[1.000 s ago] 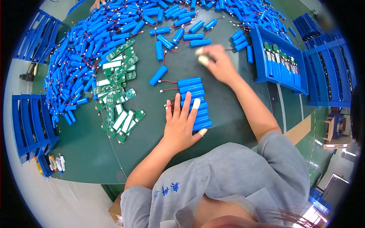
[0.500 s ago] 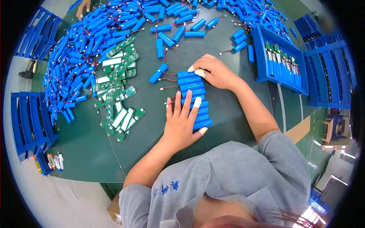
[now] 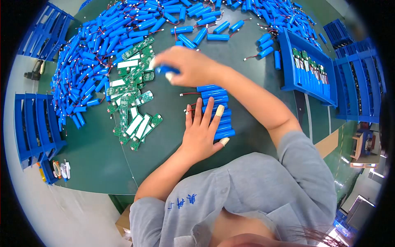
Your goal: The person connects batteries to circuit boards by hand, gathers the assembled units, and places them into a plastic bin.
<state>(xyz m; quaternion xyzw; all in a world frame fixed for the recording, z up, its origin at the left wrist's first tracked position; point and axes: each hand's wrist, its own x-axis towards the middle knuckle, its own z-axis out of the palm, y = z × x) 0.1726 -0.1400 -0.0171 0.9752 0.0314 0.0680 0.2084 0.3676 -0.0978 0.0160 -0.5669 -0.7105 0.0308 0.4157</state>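
Swung over since the earlier frame, with the right hand (image 3: 177, 68), from the far end of the row of wired battery cells (image 3: 220, 111) to eleven o'clock of the view's centre. Now pinching a blue battery cell (image 3: 168, 69) between curled fingers and thumb, slightly blurred, just beside the circuit boards (image 3: 133, 94). No change with the left hand (image 3: 200, 138): palm down, fingers spread wide and pinching nothing, resting across the row just off centre towards one o'clock. Wearing pale finger cots (image 3: 220, 110) on both hands. Shifted a little in view as well, boards and row alike.

Reaching across the row's far end with the right forearm (image 3: 251, 94), hiding part of it; also covering the boards' near edge and part of a loose cell (image 3: 179, 43) with the right hand.

Spread from ten round to one o'clock, a heap of wired cells (image 3: 82, 66). At two o'clock, a blue bin (image 3: 289, 70) with cells and boards upright in it. At nine and between two and three, blue racks (image 3: 39, 127).
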